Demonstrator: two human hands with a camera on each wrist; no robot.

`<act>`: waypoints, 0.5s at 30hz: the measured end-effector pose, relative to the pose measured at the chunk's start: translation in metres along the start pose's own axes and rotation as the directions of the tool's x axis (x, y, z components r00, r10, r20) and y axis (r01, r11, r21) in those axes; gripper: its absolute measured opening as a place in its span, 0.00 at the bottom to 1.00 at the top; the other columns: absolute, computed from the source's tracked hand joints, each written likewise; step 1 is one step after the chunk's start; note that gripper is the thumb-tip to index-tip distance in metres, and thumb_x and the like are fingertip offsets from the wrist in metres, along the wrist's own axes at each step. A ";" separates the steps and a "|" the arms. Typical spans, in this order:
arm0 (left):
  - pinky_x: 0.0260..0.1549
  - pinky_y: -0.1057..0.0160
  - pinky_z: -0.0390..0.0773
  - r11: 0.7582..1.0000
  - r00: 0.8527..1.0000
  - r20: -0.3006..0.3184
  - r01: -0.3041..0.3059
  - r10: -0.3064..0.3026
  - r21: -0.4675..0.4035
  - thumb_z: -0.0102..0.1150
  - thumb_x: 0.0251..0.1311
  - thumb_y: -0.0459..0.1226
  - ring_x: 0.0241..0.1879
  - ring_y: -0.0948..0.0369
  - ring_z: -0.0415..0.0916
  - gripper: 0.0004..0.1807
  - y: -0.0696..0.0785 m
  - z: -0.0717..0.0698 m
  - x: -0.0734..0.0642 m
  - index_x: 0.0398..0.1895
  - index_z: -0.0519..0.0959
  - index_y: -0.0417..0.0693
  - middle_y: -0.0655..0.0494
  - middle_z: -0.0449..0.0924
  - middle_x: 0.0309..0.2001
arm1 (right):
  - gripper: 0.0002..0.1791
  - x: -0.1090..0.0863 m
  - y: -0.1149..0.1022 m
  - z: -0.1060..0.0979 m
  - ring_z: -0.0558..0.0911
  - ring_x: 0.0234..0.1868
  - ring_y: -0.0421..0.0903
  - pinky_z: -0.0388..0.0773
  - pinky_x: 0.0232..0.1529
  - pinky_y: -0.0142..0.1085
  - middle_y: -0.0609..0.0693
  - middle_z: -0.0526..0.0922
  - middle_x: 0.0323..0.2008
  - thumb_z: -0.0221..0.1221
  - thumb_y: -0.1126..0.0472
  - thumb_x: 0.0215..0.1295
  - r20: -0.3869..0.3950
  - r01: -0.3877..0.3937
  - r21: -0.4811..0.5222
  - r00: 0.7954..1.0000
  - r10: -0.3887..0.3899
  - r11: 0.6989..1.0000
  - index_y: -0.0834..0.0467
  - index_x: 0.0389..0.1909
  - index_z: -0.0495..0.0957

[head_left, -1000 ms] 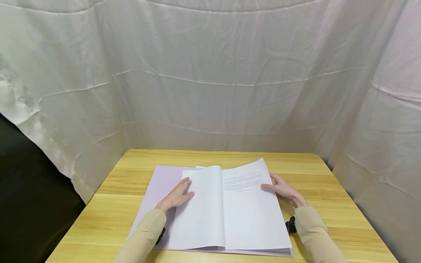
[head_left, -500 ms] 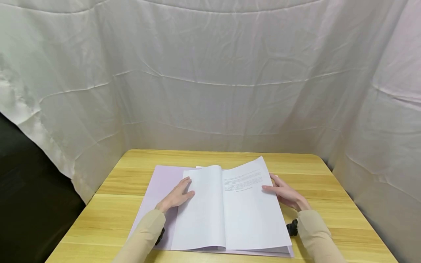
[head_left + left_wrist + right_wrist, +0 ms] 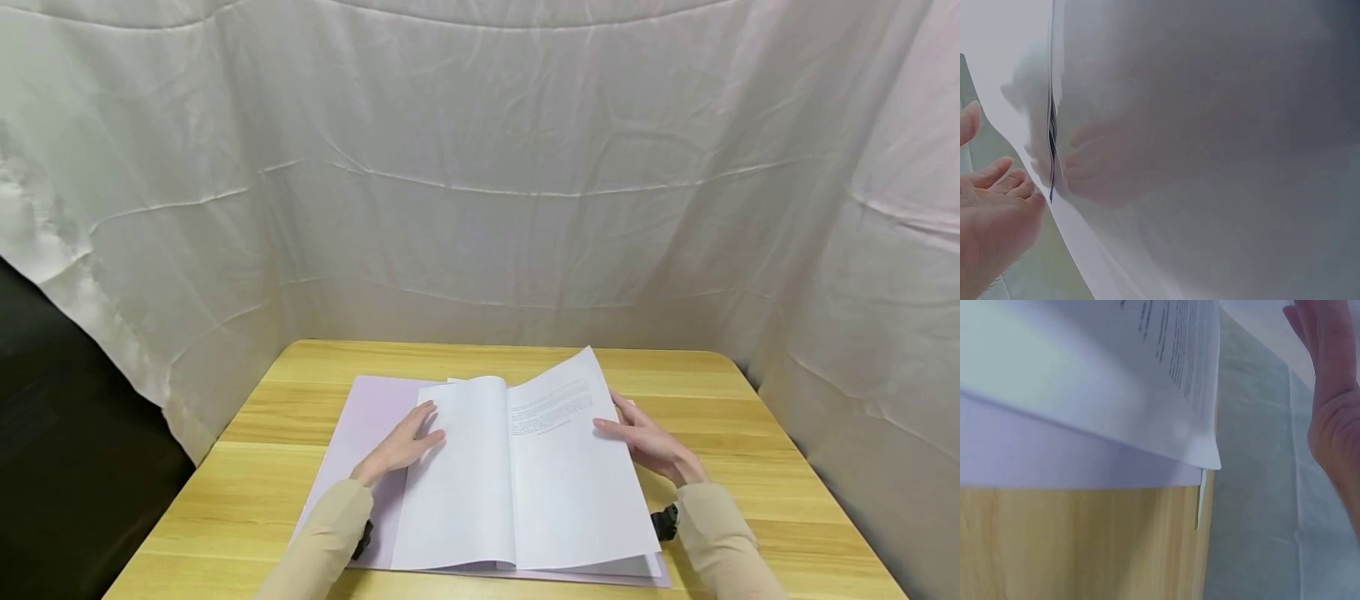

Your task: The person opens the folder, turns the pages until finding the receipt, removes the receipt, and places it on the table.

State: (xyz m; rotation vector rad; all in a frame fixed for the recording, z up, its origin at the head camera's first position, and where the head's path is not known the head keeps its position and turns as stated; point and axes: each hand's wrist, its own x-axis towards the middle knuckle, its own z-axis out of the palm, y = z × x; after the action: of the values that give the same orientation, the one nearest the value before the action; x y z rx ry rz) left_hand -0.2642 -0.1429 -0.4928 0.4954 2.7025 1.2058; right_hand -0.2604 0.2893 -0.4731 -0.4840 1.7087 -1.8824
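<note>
An open lilac folder (image 3: 375, 412) with white printed pages lies on the table. My left hand (image 3: 401, 442) rests at the outer edge of the left page (image 3: 459, 487), fingers extended; in the left wrist view the same hand (image 3: 1000, 209) shows at the left edge. My right hand (image 3: 647, 437) pinches the right page (image 3: 573, 492) by its outer edge, thumb on top and fingers behind it. That page's far corner is raised, and a block of small print (image 3: 551, 408) runs across its upper part. The right wrist view shows the page (image 3: 1172, 419) lifted over the lilac cover (image 3: 1066, 453).
The wooden table (image 3: 247, 467) extends around the folder. Pale grey cloth (image 3: 487, 208) hangs behind it and along both sides. A dark area (image 3: 67, 433) shows beyond the cloth at the left. A black wrist device (image 3: 664, 523) sits by the right cuff.
The right page's outer edge and far corner have risen and shifted slightly left, uncovering more of the sheet beneath at the near right. My left hand has barely moved.
</note>
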 end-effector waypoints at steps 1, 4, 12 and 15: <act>0.77 0.35 0.49 1.000 1.000 -0.004 0.000 0.000 -0.001 0.52 0.74 0.41 0.78 0.35 0.47 0.34 -0.001 0.000 0.000 0.75 0.56 0.31 0.32 0.51 0.78 | 0.44 0.000 -0.001 0.002 0.88 0.51 0.49 0.87 0.48 0.46 0.50 0.86 0.55 0.47 0.65 0.79 -0.002 0.003 -0.002 1.000 -0.003 1.000 0.49 0.81 0.27; 0.77 0.35 0.49 1.000 1.000 -0.008 0.005 -0.005 -0.008 0.52 0.74 0.42 0.78 0.35 0.48 0.35 0.000 0.000 0.000 0.76 0.56 0.31 0.32 0.52 0.78 | 0.43 0.000 -0.005 0.008 0.88 0.50 0.47 0.87 0.48 0.46 0.48 0.85 0.54 0.46 0.62 0.80 -0.022 0.006 -0.022 1.000 -0.006 1.000 0.50 0.81 0.26; 0.76 0.36 0.51 0.998 1.000 -0.008 0.024 -0.024 -0.063 0.53 0.74 0.44 0.78 0.37 0.49 0.36 0.008 -0.001 -0.004 0.77 0.56 0.33 0.34 0.54 0.78 | 0.43 0.000 -0.016 0.025 0.86 0.49 0.40 0.86 0.49 0.39 0.44 0.81 0.54 0.38 0.46 0.82 -0.104 -0.035 -0.105 0.994 0.025 0.994 0.55 0.80 0.22; 0.76 0.36 0.51 0.996 1.000 -0.003 0.026 -0.026 -0.086 0.53 0.74 0.44 0.78 0.37 0.49 0.36 0.011 0.000 -0.004 0.77 0.55 0.34 0.34 0.55 0.78 | 0.44 0.001 -0.019 0.033 0.84 0.50 0.38 0.85 0.49 0.36 0.59 0.75 0.64 0.36 0.42 0.82 -0.144 -0.062 -0.128 0.989 0.044 0.990 0.57 0.79 0.20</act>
State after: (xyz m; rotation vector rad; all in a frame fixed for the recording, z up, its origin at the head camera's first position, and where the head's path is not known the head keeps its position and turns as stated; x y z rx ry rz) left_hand -0.2575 -0.1378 -0.4841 0.4461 2.6384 1.3102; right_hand -0.2441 0.2638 -0.4506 -0.3588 1.9290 -1.8107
